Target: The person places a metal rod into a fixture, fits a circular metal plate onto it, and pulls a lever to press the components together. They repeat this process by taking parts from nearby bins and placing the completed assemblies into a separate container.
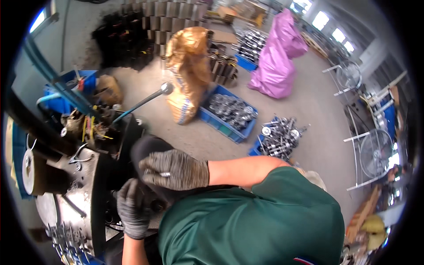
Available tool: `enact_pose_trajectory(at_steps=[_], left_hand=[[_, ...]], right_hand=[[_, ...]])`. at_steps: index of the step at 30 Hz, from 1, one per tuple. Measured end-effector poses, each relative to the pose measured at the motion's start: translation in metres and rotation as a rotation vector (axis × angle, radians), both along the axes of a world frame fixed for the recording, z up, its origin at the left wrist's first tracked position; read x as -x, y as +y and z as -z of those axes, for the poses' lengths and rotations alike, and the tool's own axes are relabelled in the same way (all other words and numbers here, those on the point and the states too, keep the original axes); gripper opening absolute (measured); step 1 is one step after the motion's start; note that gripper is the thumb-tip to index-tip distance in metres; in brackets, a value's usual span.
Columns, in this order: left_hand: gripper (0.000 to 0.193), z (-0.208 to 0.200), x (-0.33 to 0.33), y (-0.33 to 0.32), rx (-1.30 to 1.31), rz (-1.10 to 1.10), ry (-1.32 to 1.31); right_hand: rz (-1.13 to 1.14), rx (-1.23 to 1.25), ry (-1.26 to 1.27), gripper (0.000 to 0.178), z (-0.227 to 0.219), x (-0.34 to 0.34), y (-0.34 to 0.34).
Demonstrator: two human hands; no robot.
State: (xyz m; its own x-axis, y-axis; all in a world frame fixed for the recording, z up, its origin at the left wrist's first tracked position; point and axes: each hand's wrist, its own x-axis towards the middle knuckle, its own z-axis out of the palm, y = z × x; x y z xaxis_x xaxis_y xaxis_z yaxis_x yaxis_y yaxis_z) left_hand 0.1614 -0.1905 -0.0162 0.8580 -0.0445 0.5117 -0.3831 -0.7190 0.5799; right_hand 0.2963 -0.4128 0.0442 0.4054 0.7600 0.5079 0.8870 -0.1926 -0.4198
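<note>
My right hand [176,170], in a grey knitted work glove, reaches leftward over my dark trouser leg. Its fingers are curled closed, and a small shiny metal piece [165,174] shows between them; most of that piece is hidden. Lower and to the left, my left hand [133,211] wears a matching glove. Its fingers stretch up beside the edge of a metal machine table [84,194], slightly apart and somewhat blurred, with nothing visible in them.
A machine lever with a ball knob [166,88] juts out ahead. Beyond my knee stand blue crates, one of round metal parts [232,110], another heaped with shafted parts [282,137]. A tan sack [187,70] and a pink sack [278,57] stand behind. Shafted parts [68,240] fill the lower left.
</note>
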Motion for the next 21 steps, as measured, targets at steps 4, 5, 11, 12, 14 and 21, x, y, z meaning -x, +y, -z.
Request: enact_pose_trajectory(at_steps=[4,5,11,12,14,21], left_hand=[[0.043,0.014,0.008,0.020,0.157,-0.129,0.120],[0.040,0.013,0.010,0.026,0.208,-0.151,0.135],[0.032,0.024,0.017,0.058,0.524,-0.112,0.143],[0.032,0.021,0.015,0.057,0.512,-0.093,0.096],[0.031,0.020,0.012,0.054,0.540,-0.066,0.054],[0.031,0.021,0.013,0.061,0.282,-0.148,0.034]], right_hand=[[0.340,0.015,-0.011,0.037,-0.005,-0.042,-0.079],[0.419,0.046,0.273,0.040,-0.002,-0.059,-0.106],[1.079,0.182,0.474,0.037,0.056,-0.130,-0.365],[1.207,0.398,0.189,0.040,0.066,-0.135,-0.420],[1.502,0.691,-0.074,0.045,0.064,-0.127,-0.498],[1.512,1.379,0.644,0.044,0.051,-0.098,-0.480]])
